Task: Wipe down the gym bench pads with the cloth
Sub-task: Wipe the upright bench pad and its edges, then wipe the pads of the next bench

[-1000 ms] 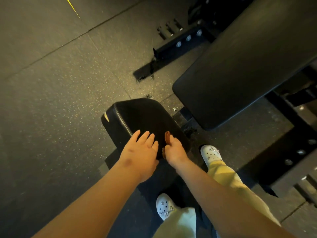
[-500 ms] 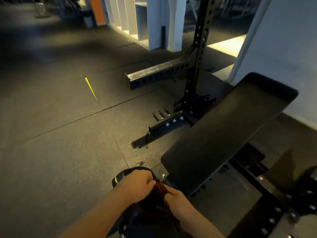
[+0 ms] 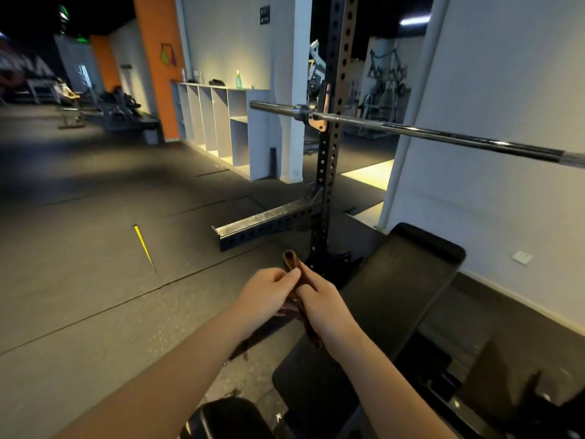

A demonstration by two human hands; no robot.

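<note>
Both hands grasp the cloth (image 3: 292, 263), a dark brown strip bunched between them. The left hand (image 3: 267, 296) pinches it with curled fingers and thumb near its upper part. The right hand (image 3: 329, 308) closes around it just beside the left, knuckles nearly touching. The cloth's top end sticks up above the fingers and its lower end hangs below the right wrist, by the left edge of the inclined back pad (image 3: 399, 293). Whether it touches that pad cannot be told. The seat pad (image 3: 228, 418) shows at the bottom edge, under the left forearm. Beyond the hands a black rack upright (image 3: 330, 153) rises from the rubber floor (image 3: 79, 296), carrying a barbell (image 3: 427, 133) across the back pad's far end.
</note>
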